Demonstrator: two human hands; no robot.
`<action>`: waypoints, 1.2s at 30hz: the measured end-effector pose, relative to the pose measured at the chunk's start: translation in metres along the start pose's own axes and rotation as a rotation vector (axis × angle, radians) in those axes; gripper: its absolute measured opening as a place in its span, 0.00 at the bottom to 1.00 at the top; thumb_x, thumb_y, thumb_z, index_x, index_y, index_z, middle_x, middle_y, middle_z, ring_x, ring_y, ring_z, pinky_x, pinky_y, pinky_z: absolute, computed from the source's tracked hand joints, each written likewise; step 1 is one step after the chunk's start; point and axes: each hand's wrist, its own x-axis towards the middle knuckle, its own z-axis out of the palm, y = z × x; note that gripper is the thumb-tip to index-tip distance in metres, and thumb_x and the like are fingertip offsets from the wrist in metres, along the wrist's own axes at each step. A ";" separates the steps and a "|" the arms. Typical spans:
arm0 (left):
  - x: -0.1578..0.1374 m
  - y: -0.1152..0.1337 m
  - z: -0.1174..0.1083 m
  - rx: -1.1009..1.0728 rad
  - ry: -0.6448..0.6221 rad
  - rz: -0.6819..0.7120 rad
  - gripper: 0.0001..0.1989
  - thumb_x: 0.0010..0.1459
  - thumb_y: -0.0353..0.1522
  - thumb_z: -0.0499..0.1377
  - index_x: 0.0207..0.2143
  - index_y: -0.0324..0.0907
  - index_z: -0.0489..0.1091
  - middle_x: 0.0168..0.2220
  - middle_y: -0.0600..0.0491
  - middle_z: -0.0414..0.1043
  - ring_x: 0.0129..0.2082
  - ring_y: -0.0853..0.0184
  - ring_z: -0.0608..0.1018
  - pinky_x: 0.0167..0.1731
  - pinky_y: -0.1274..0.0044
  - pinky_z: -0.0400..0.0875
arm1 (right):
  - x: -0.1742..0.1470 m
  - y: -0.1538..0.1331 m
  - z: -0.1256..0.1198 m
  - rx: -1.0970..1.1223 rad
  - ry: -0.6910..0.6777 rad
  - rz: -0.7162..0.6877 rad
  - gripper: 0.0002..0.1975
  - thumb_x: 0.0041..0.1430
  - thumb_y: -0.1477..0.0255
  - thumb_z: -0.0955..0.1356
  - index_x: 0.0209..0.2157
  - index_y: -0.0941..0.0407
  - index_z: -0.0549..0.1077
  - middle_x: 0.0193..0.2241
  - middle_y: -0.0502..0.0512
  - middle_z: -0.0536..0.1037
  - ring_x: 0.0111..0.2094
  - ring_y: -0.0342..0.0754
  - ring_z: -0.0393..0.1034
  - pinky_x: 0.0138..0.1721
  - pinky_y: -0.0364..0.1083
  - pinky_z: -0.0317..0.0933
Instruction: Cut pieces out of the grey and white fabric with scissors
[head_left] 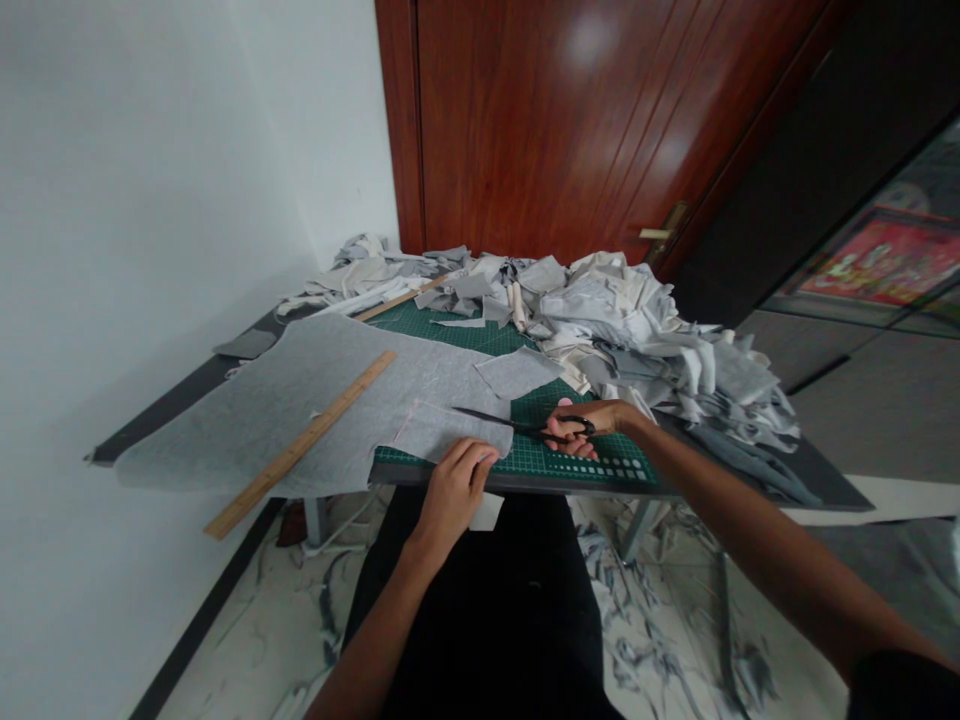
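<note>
My right hand [576,430] grips a pair of black-handled scissors [532,431], fingers through and around the handles. Their blades point left over a strip of light grey fabric [442,428], which bears a faint pinkish line near its left end. At the strip's front edge, close to the table's rim, my left hand [461,468] has its fingers together on the cloth, holding it. A small pale piece [487,512] hangs just below that hand. The larger grey fabric sheet [300,370] spreads leftward, and a loose cut piece [517,373] lies beyond the blades.
A wooden ruler [300,450] lies slantwise on the sheet, overhanging the front edge. Under the fabric is a green cutting mat [615,455]. Heaped scraps [622,310] line the table's back and right. Another wooden stick [409,297] lies behind. Scraps [645,640] litter the floor.
</note>
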 end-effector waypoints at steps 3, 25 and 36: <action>0.001 0.001 0.000 -0.004 0.010 -0.001 0.09 0.72 0.31 0.54 0.39 0.43 0.73 0.39 0.52 0.77 0.42 0.64 0.79 0.45 0.72 0.73 | 0.002 0.000 0.000 0.000 0.010 0.007 0.35 0.49 0.37 0.71 0.33 0.56 0.65 0.17 0.39 0.58 0.16 0.37 0.52 0.17 0.40 0.54; 0.000 0.000 0.001 -0.015 0.005 -0.019 0.09 0.72 0.32 0.53 0.39 0.43 0.73 0.40 0.52 0.77 0.42 0.64 0.79 0.45 0.72 0.73 | 0.009 0.013 0.003 -0.025 0.139 -0.072 0.24 0.56 0.52 0.74 0.30 0.56 0.65 0.14 0.37 0.60 0.12 0.36 0.54 0.11 0.37 0.57; 0.000 0.000 0.000 -0.029 0.012 0.004 0.09 0.72 0.31 0.53 0.39 0.43 0.73 0.38 0.52 0.77 0.41 0.64 0.78 0.44 0.72 0.73 | 0.007 0.009 0.000 -0.040 0.090 -0.058 0.31 0.53 0.40 0.70 0.31 0.56 0.65 0.15 0.39 0.59 0.13 0.37 0.53 0.12 0.39 0.56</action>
